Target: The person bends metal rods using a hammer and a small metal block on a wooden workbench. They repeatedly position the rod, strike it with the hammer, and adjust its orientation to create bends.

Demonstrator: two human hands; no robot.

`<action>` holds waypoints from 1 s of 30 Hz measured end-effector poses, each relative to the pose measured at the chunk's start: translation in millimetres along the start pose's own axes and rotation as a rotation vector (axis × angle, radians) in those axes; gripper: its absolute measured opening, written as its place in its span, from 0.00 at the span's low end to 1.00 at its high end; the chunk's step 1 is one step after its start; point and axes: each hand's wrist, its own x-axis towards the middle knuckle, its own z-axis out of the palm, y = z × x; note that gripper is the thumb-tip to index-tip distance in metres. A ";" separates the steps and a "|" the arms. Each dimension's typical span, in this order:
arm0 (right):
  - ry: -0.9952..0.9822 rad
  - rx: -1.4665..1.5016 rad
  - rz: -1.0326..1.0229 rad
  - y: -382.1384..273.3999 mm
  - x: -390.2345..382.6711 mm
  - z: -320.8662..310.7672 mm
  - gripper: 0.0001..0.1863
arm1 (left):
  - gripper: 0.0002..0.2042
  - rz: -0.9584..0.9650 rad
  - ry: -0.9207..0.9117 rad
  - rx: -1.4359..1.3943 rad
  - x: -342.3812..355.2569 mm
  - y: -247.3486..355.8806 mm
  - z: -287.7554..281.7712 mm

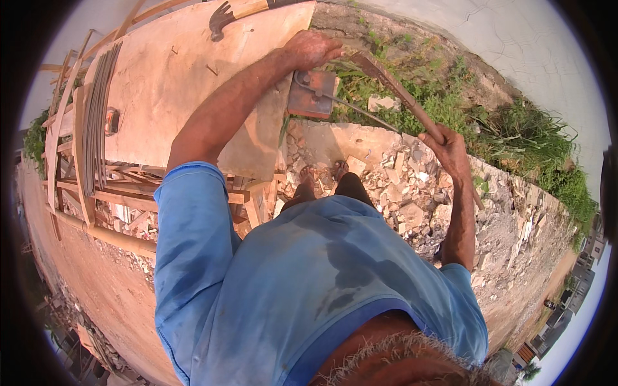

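My right hand (447, 149) is wrapped round a long, rusty brown bar (409, 100), which slants up and left to a wider, notched end. Just left of that end, my left hand (313, 50) reaches over the edge of the board with its fingers stretched out and nothing visible in them. Below the left hand, a thin metal rod (364, 112) with a bent end lies across a rusty metal plate (313, 96) fixed at the board's edge. The rod passes under the bar toward my right hand.
A claw hammer (225, 18) lies on the plywood board (158, 96), where two nails (211, 69) stick up. Thin strips (100, 122) are stacked at its left. Broken rubble (402, 186) surrounds my feet. Weeds (444, 96) grow along the pale wall (521, 45).
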 end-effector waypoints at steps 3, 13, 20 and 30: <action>0.019 -0.014 -0.090 7.1 5.6 -12.8 0.20 | 0.16 0.018 0.061 -0.040 -0.3 3.6 -6.5; -0.472 0.561 -0.267 -11.4 63.3 51.4 0.18 | 0.17 -0.044 -0.003 0.016 -2.9 -3.1 5.2; -0.659 0.672 -0.208 -10.7 85.3 75.1 0.14 | 0.15 0.140 0.210 0.371 -17.8 -14.5 25.5; -0.514 0.449 -0.415 -8.4 85.0 74.2 0.15 | 0.11 -0.422 0.482 0.138 -23.5 38.7 -27.4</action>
